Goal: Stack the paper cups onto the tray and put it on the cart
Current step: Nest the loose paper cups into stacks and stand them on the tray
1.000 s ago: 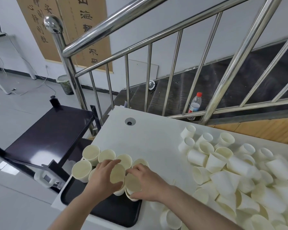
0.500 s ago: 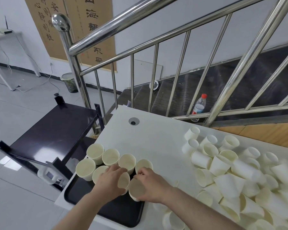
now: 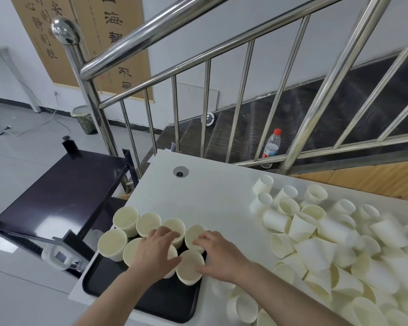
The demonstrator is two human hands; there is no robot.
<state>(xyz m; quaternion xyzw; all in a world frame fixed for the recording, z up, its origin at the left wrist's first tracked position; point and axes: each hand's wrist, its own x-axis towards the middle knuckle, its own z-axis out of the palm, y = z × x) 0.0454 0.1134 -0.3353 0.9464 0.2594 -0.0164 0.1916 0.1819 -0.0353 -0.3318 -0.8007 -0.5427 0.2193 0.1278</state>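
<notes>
A: Where's the tray (image 3: 139, 300)?
B: Black, on the near-left corner of the white counter (image 3: 212, 198). Near part of it is bare.

A: Cups on it?
B: Upright paper cups (image 3: 125, 218) packed together at its far end, rims up. I count 4 in the back row, 2 showing at front left, 1 more front right under the hands. Some partly hidden, so the count is loose.

A: Left hand (image 3: 154, 252)?
B: Over the middle of the cluster, palm down. Fingers reach to the rim of a back-row cup, thumb points toward the front-right cup (image 3: 189, 267). Whether that grip closes on a cup below, cannot tell, the hand covers it.

A: Right hand (image 3: 218, 252)?
B: Just beside that front-right cup. Thumb lies along its right rim, fingertips rest at the rim of the back-row right cup (image 3: 194, 235). Fingers look loosely spread, no clear pinch.

A: Rest of the stock?
B: Loose pile of cups (image 3: 327, 243) over the right half of the counter, most on their sides, a few near the front edge.

A: Cart?
B: Dark cart (image 3: 61, 184) left of the counter, just beside it, top shelf lower than the counter. Steel stair railing (image 3: 137, 36) behind, a plastic bottle (image 3: 271, 144) with a red cap on the stairs past the bars.
</notes>
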